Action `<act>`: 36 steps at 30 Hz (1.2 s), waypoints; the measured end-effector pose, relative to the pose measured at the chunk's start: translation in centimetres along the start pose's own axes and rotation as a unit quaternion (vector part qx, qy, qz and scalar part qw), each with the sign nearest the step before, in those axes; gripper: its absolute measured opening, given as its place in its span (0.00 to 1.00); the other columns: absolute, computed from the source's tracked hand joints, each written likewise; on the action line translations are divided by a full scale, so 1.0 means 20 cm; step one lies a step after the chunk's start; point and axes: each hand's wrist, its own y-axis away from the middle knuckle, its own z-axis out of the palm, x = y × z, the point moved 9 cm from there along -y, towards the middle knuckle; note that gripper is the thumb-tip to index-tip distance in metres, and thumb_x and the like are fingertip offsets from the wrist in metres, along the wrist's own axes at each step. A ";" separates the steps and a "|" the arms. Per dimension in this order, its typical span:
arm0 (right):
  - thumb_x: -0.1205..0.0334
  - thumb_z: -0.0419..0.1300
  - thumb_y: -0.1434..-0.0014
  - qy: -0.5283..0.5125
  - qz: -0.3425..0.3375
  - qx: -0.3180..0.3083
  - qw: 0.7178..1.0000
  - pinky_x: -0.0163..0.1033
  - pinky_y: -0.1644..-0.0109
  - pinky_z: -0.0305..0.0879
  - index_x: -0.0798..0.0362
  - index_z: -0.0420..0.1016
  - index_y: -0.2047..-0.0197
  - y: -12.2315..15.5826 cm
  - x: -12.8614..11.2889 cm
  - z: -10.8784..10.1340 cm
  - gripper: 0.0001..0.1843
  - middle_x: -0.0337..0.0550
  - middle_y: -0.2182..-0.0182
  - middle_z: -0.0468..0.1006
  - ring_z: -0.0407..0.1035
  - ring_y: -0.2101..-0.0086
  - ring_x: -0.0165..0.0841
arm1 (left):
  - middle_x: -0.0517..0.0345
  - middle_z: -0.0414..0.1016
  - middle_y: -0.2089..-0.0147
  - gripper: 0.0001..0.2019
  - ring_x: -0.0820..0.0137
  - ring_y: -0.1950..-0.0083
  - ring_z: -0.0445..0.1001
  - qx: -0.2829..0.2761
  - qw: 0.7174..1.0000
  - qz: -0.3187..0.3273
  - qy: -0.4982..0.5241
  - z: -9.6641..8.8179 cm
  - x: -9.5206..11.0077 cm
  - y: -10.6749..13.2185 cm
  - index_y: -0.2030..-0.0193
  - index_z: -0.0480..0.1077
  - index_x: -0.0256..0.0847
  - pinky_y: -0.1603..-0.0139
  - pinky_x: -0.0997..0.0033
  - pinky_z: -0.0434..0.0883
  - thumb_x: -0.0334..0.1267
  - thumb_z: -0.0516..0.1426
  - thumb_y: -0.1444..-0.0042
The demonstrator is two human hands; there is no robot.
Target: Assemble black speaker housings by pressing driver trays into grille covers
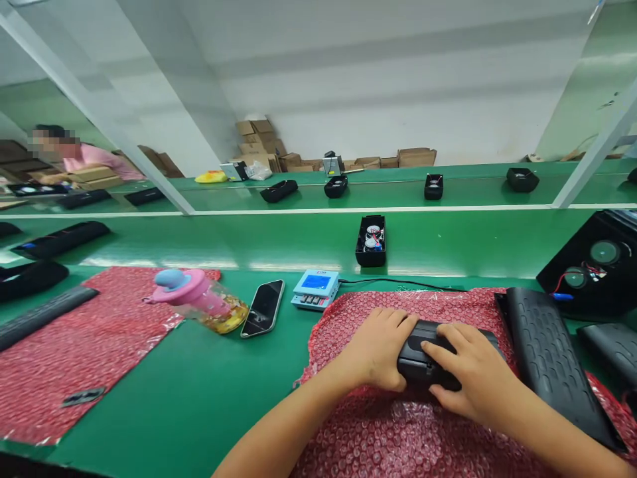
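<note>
Case (414,364) on bubble wrap (398,435), long axis roughly left to right; left hand (381,348) grasps its left end, right hand (470,375) grips farther right; both touching, neither nearer

Bare left hand (381,352) and right hand (480,375), slender fingers (442,358), smooth bare forearms (298,411).

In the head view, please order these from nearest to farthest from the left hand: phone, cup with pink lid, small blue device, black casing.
From the left hand:
1. Black casing, touching the hand.
2. Small blue device, ahead and to the left.
3. Phone, left of the device.
4. Cup with pink lid, left of the phone.
</note>
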 end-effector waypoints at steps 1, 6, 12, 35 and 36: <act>0.57 0.66 0.56 -0.006 0.007 -0.006 1.000 0.51 0.53 0.62 0.49 0.73 0.54 0.00 0.01 0.01 0.24 0.50 0.55 0.71 0.63 0.57 0.44 | 0.47 0.67 0.49 0.41 0.55 0.52 0.66 -0.001 1.000 -0.001 -0.002 0.00 0.00 0.00 0.44 0.58 0.36 0.49 0.54 0.63 0.45 0.62 0.69; 0.45 0.65 0.58 0.070 -0.026 0.036 0.997 0.56 0.52 0.62 0.45 0.68 0.47 0.02 -0.01 0.03 0.34 0.51 0.53 0.70 0.63 0.54 0.49 | 0.47 0.66 0.47 0.43 0.54 0.51 0.66 0.004 1.000 -0.008 0.013 -0.01 -0.01 0.01 0.43 0.57 0.38 0.46 0.54 0.62 0.45 0.62 0.70; 0.52 0.70 0.65 0.105 -0.033 0.028 0.994 0.57 0.53 0.65 0.43 0.65 0.43 0.02 -0.01 0.10 0.43 0.61 0.47 0.65 0.62 0.49 0.57 | 0.47 0.66 0.46 0.43 0.54 0.49 0.65 0.004 0.999 -0.020 0.028 0.01 -0.03 0.01 0.42 0.57 0.38 0.44 0.53 0.61 0.44 0.63 0.70; 0.56 0.66 0.56 -0.008 0.013 -0.012 1.000 0.58 0.43 0.52 0.46 0.66 0.45 0.02 0.00 0.11 0.33 0.56 0.44 0.64 0.58 0.45 0.52 | 0.45 0.60 0.39 0.43 0.49 0.41 0.60 -0.047 0.998 -0.040 0.023 0.07 -0.04 0.01 0.39 0.53 0.40 0.39 0.44 0.55 0.39 0.58 0.67; 0.56 0.66 0.56 -0.005 0.013 -0.014 1.000 0.59 0.43 0.52 0.46 0.66 0.44 0.02 0.00 0.11 0.34 0.56 0.44 0.64 0.58 0.45 0.52 | 0.46 0.61 0.39 0.42 0.49 0.42 0.61 -0.045 0.998 -0.039 0.026 0.06 -0.04 0.01 0.39 0.53 0.41 0.40 0.45 0.56 0.39 0.58 0.67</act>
